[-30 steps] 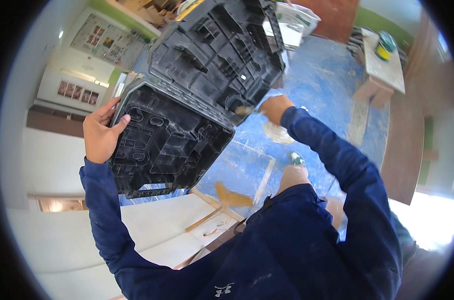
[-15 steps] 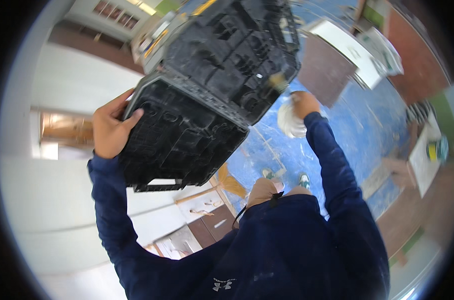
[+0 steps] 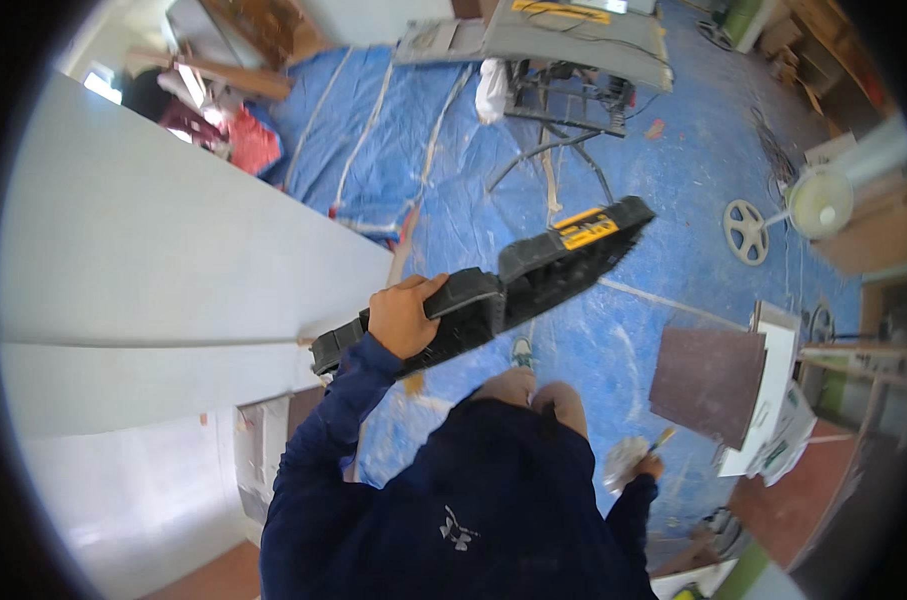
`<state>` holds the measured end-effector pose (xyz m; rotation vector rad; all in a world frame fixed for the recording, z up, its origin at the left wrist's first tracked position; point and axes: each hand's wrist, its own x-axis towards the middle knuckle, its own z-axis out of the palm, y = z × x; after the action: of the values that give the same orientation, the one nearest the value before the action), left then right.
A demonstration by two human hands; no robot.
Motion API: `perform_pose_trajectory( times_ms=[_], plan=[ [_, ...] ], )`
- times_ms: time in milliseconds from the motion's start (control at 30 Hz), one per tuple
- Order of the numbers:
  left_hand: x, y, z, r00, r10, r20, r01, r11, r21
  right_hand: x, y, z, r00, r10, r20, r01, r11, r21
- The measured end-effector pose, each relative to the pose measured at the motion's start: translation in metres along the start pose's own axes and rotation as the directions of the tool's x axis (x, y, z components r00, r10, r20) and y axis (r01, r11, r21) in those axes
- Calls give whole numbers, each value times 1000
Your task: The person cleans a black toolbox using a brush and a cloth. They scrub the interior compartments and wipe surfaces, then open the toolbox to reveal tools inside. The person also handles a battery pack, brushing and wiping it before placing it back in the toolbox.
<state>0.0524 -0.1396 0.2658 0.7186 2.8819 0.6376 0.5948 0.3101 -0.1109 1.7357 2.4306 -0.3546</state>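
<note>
My left hand [image 3: 401,318] grips the edge of a black plastic tool case [image 3: 473,296], which hangs opened out at its hinge. The case is seen nearly edge-on, a yellow label [image 3: 588,231] on its far half, so most of its moulded inside is hidden. Low at my right side, my right hand [image 3: 651,467] is closed on a small brush [image 3: 662,437] with a pale yellowish end. A crumpled white bundle [image 3: 623,463], cloth or plastic, is held in the same hand. The right hand is well apart from the case.
Blue sheeting [image 3: 613,330] covers the floor. A folding-leg work table [image 3: 573,50] stands ahead, a white pedestal fan [image 3: 819,203] at right. Brown and white panels [image 3: 708,380] lean nearby. A long white surface [image 3: 173,230] runs along my left.
The view has swung round to other parts of the room. The case has tipped from facing me to nearly edge-on. My right hand has dropped away from it, lower and to the right.
</note>
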Motion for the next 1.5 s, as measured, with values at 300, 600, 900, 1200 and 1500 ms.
perform_pose_trajectory(
  times_ms=[300, 600, 900, 1200, 1500],
  plan=[
    [90, -128, 21, 845, -533, -43, 534, 836, 125, 56, -173, -46, 951, -206, 229, 200, 979, 51],
    [216, -182, -127, 526, -795, -301, 841, 540, 43, 238, -732, -91, 604, -793, 80, 666, 557, 495],
    [393, -269, -247, 307, -804, -509, 799, 508, -322, 196, -1162, -108, 89, -973, 215, 865, 182, 467],
    [525, -433, -340, 209, -870, -447, 743, 439, -506, 140, -1462, -76, 184, -928, 323, 786, 337, 519],
    [657, -651, -436, 185, -851, -491, 793, 424, -437, 151, -1759, 3, 153, -956, 251, 827, 263, 497]
  ],
)
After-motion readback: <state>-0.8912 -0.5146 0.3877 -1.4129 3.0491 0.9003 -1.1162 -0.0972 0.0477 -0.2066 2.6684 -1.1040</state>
